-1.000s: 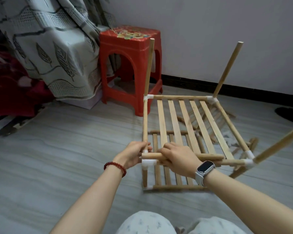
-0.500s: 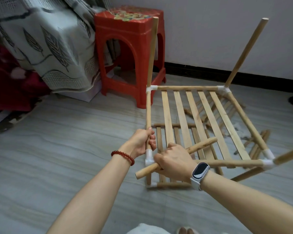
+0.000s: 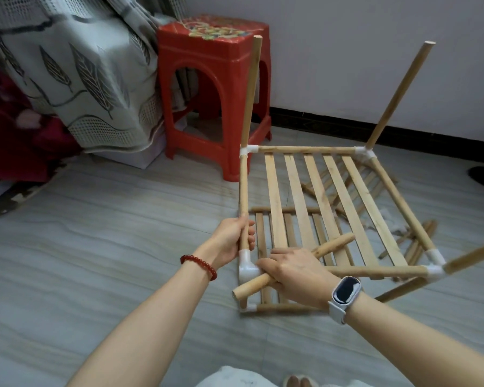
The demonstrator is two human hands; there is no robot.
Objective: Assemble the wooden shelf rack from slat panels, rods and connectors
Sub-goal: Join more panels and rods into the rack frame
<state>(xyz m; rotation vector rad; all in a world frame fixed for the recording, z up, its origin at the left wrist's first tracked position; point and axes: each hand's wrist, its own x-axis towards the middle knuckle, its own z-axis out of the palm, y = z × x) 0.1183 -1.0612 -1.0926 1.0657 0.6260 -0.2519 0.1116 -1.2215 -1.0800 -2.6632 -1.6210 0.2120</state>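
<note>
Change: you are tipping the loose rod (image 3: 294, 266) from lying flat along the front rail, as it was 1 second ago, to a slant across the near-left corner, low end toward you
Meaning: by my reading, you are lining that rod up for the white connector (image 3: 248, 266) at that corner, the only 1 of the 4 top corners lacking an upright
Left hand: your left hand (image 3: 234, 238) is gripping the left side rail just above the connector, steadying the frame as it was half a second ago
Right hand: your right hand (image 3: 294, 270) is wrapping its fingers round the loose rod near its middle
Rack: the slat panel (image 3: 319, 208) is sitting raised at centre right of the frame, a second panel lying on the floor beneath it
Counts: 5 slats are showing in the raised panel; 3 rods are standing out from its other corners; 4 white corner connectors on it; 1 red stool (image 3: 213, 88) is standing at upper centre; a few spare sticks are lying at right, too jumbled to count
</note>
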